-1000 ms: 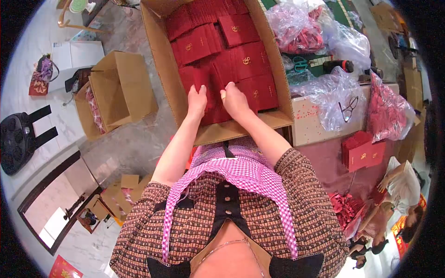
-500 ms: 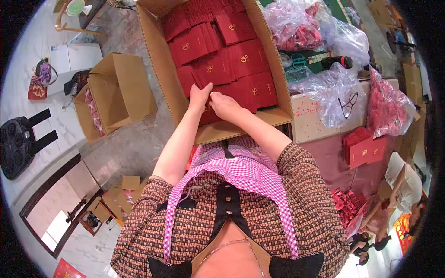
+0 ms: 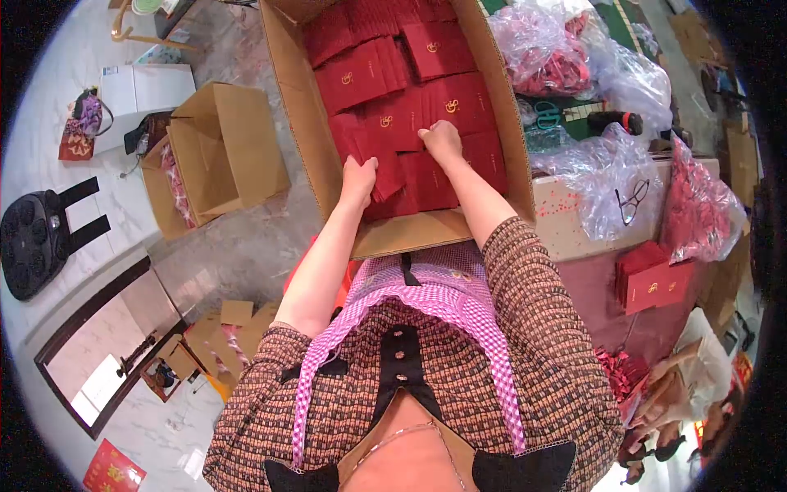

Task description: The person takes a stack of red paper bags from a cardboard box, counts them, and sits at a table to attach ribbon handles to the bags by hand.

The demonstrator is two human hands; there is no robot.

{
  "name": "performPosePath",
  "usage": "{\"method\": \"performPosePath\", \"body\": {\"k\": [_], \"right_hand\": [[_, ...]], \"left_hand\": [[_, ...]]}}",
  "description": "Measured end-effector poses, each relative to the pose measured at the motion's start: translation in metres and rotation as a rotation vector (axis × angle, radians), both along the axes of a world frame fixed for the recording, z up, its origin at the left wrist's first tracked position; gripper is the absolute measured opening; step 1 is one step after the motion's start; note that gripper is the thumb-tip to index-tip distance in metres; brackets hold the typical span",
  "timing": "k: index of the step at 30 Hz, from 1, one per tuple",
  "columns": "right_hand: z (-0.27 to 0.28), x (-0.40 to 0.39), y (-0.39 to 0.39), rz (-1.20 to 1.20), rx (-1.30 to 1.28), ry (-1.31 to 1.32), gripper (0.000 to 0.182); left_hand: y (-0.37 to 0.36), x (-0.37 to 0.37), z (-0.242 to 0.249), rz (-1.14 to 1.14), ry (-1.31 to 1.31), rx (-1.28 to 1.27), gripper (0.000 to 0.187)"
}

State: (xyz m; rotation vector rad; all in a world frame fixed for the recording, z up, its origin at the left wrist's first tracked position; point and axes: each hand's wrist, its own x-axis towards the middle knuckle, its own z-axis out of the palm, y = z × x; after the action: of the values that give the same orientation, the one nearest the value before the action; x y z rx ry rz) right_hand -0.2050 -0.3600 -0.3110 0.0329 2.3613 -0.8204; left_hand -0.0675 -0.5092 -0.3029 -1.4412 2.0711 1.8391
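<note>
A large cardboard box stands in front of me, packed with rows of red envelopes that carry gold print. Near the box's front left corner, my left hand is closed on a few red envelopes that sit tilted above the rest. My right hand lies over the middle of the rows, its fingers curled down at the envelopes' edges. What those fingertips pinch, if anything, is hidden under the hand.
An open cardboard box stands on the floor at left. On the right table are plastic bags, scissors, a black bottle and glasses. Red envelopes lie lower right. Other people show at the far right.
My hands, close together before, are now apart: the right hand has moved right and farther into the box. Tilted envelopes now show by the left hand. The whole view has shifted slightly.
</note>
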Motion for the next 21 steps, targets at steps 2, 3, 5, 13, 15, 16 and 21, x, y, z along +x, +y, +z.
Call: {"method": "performPosePath", "body": {"k": [2, 3, 5, 13, 15, 16, 21], "right_hand": [[0.011, 0.006, -0.006, -0.074, -0.01, -0.001, 0.044], [0.009, 0.007, -0.01, -0.131, -0.02, -0.052, 0.049], [0.007, 0.011, -0.016, -0.141, -0.039, -0.034, 0.048], [-0.021, 0.0, 0.007, -0.126, -0.103, 0.096, 0.021], [-0.019, -0.003, 0.017, -0.149, -0.15, 0.158, 0.019], [-0.025, -0.004, 0.02, -0.151, -0.149, 0.161, 0.019], [-0.025, -0.003, 0.014, -0.244, -0.179, 0.156, 0.033]], "left_hand": [[0.004, 0.0, 0.012, 0.035, 0.002, 0.065, 0.038], [0.005, 0.001, 0.011, 0.039, 0.001, 0.064, 0.038], [0.006, 0.003, 0.01, 0.045, 0.071, 0.072, 0.037], [0.005, -0.001, 0.036, 0.013, 0.05, 0.042, 0.035], [0.004, 0.001, 0.042, -0.013, 0.039, 0.008, 0.035], [0.004, 0.001, 0.045, -0.015, 0.043, 0.01, 0.035], [0.002, -0.003, 0.044, 0.008, 0.073, 0.039, 0.034]]}}
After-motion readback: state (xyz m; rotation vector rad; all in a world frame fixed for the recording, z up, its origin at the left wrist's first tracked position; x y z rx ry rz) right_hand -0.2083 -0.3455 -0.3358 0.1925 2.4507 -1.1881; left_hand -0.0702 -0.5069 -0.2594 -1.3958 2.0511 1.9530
